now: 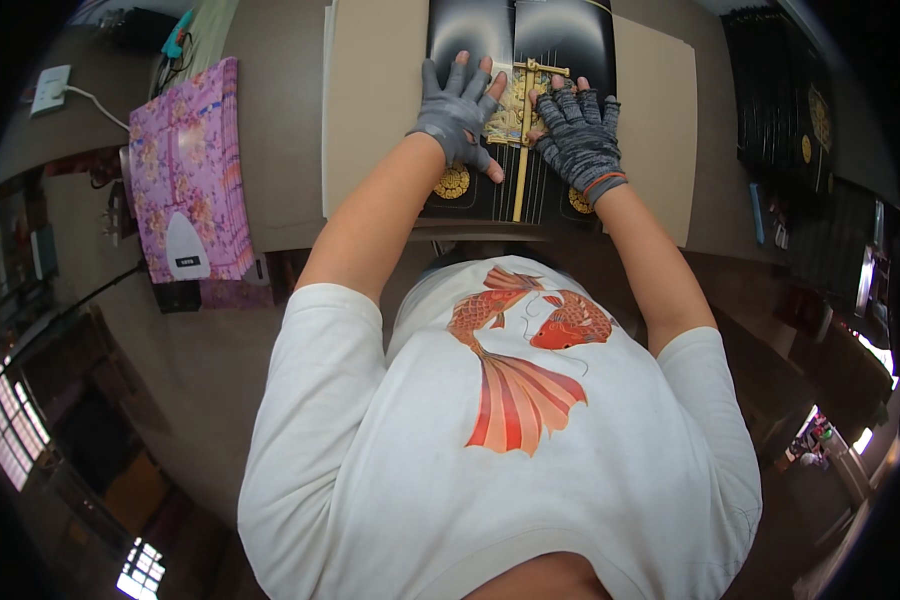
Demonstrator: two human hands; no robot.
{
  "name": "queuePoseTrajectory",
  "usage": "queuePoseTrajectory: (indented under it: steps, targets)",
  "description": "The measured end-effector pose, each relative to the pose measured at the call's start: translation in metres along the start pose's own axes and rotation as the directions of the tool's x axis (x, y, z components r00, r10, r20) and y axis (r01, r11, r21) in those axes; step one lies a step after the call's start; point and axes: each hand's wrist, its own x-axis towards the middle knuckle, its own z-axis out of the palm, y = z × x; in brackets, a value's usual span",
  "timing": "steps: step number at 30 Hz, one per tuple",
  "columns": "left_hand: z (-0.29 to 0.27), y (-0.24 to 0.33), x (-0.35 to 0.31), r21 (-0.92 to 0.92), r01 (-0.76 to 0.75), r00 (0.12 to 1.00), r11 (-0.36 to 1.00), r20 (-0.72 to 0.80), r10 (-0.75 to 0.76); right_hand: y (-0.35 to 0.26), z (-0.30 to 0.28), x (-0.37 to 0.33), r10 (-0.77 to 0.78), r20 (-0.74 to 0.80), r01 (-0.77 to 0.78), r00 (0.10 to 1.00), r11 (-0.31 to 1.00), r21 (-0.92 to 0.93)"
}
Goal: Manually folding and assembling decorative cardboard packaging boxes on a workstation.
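A glossy black printed piece (471, 30), with two panels meeting along a middle line, lies flat before me. It bears a gold strip and crosspiece, a gold patterned patch and round gold medallions near its lower corners. My left hand (457, 115), in a grey fingerless glove, rests spread on its left panel, thumb pointing toward the middle. On the right panel my right hand (582, 135) presses with fingers apart, in a darker knitted fingerless glove with an orange edge. Neither hand grips anything. Beneath the black piece is brown cardboard (660, 130), showing on both sides.
On the left of the table (282, 130) lies a stack of pink flowered printed pieces (195, 120). Beyond it are a white power socket (50, 90) with a cord and a turquoise tool (177, 35). A black stack (775, 100) stands right, near a blue strip (757, 212).
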Motion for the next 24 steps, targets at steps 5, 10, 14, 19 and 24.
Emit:
queuePoseTrajectory:
  steps: [5,10,14,19,24]
  targets:
    - [-0.001,0.0,0.0,-0.034,0.003,1.0,0.999,-0.004,-0.003,-0.006,-0.011,0.004,0.025,0.093,-0.024,0.995,1.0,-0.015]
    - [0.003,0.0,0.003,-0.093,0.005,0.999,0.996,-0.043,-0.009,-0.011,-0.021,0.006,0.03,0.177,-0.024,0.984,0.999,-0.037]
    - [0.004,0.0,-0.001,-0.114,-0.013,0.997,0.993,-0.083,0.003,-0.01,-0.022,0.004,0.03,0.185,-0.025,0.982,0.999,-0.031]
    - [0.001,0.0,-0.004,-0.141,-0.023,0.996,0.99,-0.093,0.01,-0.009,-0.021,0.003,0.0,0.162,-0.003,0.987,1.0,0.016]
    - [0.001,-0.001,0.0,-0.17,-0.01,0.997,0.985,-0.081,-0.004,-0.009,-0.026,0.005,0.004,0.173,-0.008,0.985,1.0,0.018]
